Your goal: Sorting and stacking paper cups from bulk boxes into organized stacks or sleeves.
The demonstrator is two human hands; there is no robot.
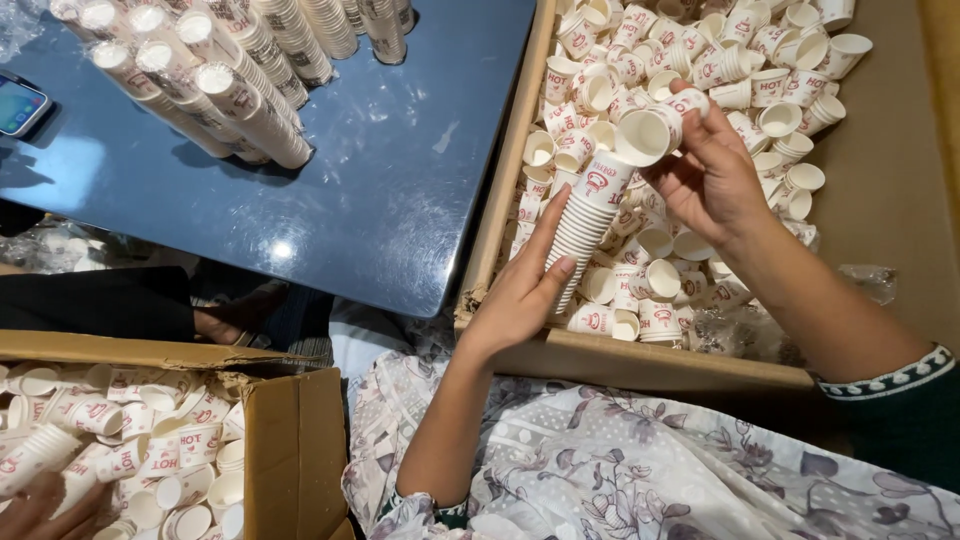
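My left hand [520,295] grips the lower end of a nested stack of paper cups [585,225], and my right hand [710,180] pinches a single cup [655,128] just at the stack's top, toward one o'clock. The stack's long axis runs seven to one o'clock, mouth pointing up-right; the single cup's mouth faces eight o'clock. Both sit over the cardboard box [515,170] of loose cups.

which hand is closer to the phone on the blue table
Left. The left hand holds the stack of cups beside the table's right edge; the right hand is farther right, over the box. The phone lies far left.
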